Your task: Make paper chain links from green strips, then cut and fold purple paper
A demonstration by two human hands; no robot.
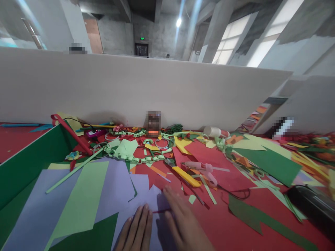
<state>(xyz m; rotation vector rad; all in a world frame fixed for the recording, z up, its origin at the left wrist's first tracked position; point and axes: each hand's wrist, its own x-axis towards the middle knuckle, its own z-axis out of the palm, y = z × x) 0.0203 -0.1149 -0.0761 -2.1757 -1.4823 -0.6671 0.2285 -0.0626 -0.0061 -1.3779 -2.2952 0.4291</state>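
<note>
Your left hand (137,228) and right hand (183,225), both open, lie side by side on the lilac paper sheet (146,193); you flatten it, I judge; next, keep the pressure even.

No legible text, brand or number anywhere in view. One lit green sign (142,38) hangs above the dark doorway (141,49) in the far wall, but its characters are too small to make out. Any marking on the yellow utility knife (186,176) or the white bottle (212,131) is likewise too small to read.
</note>
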